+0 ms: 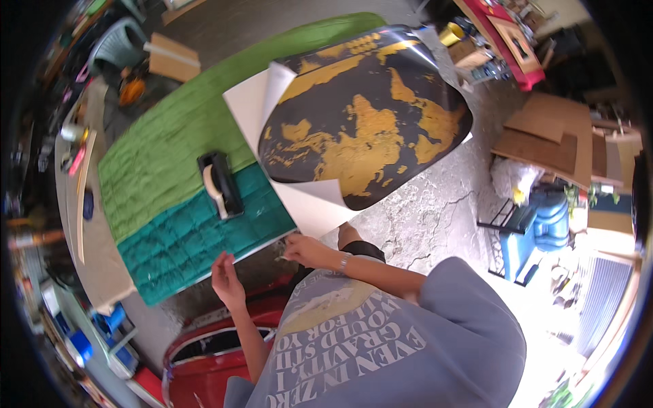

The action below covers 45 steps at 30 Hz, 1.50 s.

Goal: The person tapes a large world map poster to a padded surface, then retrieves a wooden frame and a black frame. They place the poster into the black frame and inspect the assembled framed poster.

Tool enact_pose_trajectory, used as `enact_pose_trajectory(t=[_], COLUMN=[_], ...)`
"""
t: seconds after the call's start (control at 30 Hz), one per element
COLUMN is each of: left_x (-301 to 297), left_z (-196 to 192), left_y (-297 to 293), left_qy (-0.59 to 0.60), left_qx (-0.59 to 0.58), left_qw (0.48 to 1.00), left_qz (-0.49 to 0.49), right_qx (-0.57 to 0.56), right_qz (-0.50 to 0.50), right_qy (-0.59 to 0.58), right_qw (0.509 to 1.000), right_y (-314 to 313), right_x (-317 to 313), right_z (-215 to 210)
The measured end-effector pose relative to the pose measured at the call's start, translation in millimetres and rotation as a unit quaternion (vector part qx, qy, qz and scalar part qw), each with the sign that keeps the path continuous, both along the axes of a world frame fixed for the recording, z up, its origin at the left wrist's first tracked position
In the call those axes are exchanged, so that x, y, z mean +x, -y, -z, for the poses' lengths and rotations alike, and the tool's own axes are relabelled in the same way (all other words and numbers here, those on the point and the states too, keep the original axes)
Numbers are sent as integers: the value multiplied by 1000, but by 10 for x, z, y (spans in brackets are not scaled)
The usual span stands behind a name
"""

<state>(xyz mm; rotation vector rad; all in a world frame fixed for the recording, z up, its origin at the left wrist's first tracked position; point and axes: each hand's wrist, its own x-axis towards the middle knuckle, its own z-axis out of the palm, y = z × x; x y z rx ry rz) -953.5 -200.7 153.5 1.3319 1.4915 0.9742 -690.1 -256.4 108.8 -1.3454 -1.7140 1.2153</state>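
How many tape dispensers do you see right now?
1: the black tape dispenser lies on the green quilted cover, left of the black-and-gold map. Others may be hidden toward the picture's dim edges.

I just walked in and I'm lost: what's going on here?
A person's right hand may be pinching something too small to tell; the left hand is nearby, its grip unclear. A black-and-gold map, two corners curling, lies on a white sheet. A tape dispenser rests on the green quilt.
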Motion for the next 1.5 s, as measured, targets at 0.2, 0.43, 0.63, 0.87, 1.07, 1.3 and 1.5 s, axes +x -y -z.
enact_pose_trajectory(t=[0.2, 0.43, 0.63, 0.87, 1.07, 1.3, 1.5], left_x=[1790, 4117, 5622, 6161, 6136, 6147, 6124], left_z=[-1139, -1324, 188, 1282, 1433, 1440, 1462], left_y=[-1273, -1595, -913, -407, -371, -366, -380], left_qy=[-24, -214, -317, -216, -239, -226, -238], left_qx=[70, 96, 218, 312, 329, 344, 351], left_qw=[946, 737, 492, 399, 407, 422, 412], left_qz=[317, 634, 781, 835, 818, 808, 806], right_qx=[-79, -172, -115, -36, -21, -38, -59], right_qz=[189, 540, 719, 762, 786, 820, 830], right_qy=[44, -152, -296, -419, -420, -328, -297], right_qw=[978, 810, 618, 492, 453, 468, 469], right_y=[749, 1516, 1694, 1268, 952, 835, 818], right_x=[1379, 2645, 3075, 3153, 3108, 3142, 3161], right_z=[-380, 62, 632, 1076, 1195, 1181, 1196])
